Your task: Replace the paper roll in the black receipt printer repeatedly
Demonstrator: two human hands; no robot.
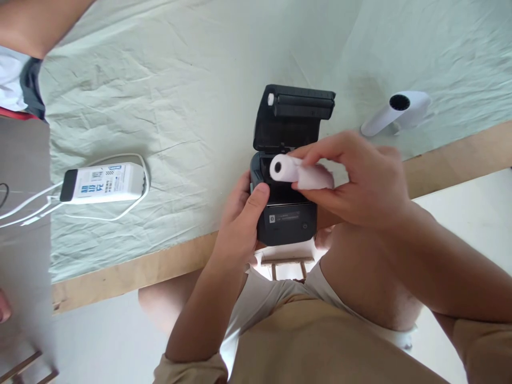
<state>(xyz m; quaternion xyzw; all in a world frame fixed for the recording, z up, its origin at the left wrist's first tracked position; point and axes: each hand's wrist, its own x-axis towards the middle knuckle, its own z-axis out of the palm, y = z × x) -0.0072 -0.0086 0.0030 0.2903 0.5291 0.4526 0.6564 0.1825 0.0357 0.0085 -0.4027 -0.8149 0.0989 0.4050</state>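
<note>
A small black printer [287, 218] stands at the near edge of the table with its lid [294, 114] swung open and upright. My left hand [240, 218] grips the printer's left side, thumb on its top. A white paper roll [298, 172] lies in the fingers of my right hand [360, 181], held just above the printer's open paper bay.
A pale green cloth [180, 80] covers the table, with a bare wooden edge [132, 272] in front. A white power bank [102, 184] with white cables lies at left. A white tube-shaped device [396, 112] lies at right. Another person's arm [36, 21] shows at top left.
</note>
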